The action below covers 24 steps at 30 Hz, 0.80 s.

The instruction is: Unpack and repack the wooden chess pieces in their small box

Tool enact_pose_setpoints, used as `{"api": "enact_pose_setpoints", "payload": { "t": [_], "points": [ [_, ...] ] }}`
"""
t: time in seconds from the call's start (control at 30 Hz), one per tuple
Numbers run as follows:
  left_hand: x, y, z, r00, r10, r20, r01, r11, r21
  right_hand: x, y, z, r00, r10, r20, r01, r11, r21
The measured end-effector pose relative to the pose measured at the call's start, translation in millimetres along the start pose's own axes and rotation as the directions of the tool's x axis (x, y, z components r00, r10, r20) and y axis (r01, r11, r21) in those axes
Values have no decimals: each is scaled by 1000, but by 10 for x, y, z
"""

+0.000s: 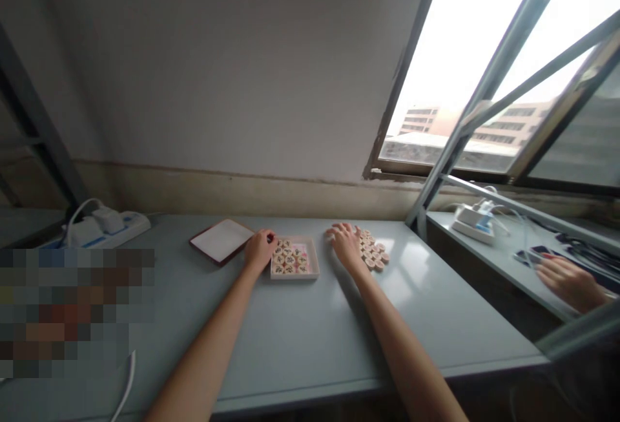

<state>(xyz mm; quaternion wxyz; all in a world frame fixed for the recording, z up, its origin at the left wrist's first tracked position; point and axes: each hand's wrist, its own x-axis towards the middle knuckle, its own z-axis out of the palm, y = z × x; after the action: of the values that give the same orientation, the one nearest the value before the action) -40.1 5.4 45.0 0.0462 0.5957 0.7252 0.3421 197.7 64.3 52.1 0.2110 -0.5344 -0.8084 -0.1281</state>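
Round game pieces (372,257) lie loose against the right hand (345,240), its fingers loosely spread; the left hand (260,249) is at the left edge of the white box (295,276) holding others, its grip unclear. Left of it rests a lid (223,241).

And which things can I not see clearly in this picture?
All in the head view:
Anything under the right hand: covered by it.
Markings on loose pieces: too small, blurred.
Part of the box, left side: behind the left hand.
Lower left: hidden by pixelation.
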Motion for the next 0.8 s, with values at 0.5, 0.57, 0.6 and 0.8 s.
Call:
{"api": "enact_pose_setpoints", "payload": {
  "t": [0.5,0.57,0.6,0.8],
  "points": [
    [15,-21,39,999,12,-42,-11,1000,25,-38,-186,-182,965,-255,67,219,917,333],
    [7,-20,38,999,17,-34,-17,1000,20,-66,-369,-206,927,-360,104,293,869,399],
    [7,-21,40,999,21,-31,-20,1000,17,-82,-449,-208,914,-390,116,314,858,407],
    [21,-31,52,999,42,-16,-42,999,2,-131,-610,-176,910,-379,167,299,880,368]
  ]
}}
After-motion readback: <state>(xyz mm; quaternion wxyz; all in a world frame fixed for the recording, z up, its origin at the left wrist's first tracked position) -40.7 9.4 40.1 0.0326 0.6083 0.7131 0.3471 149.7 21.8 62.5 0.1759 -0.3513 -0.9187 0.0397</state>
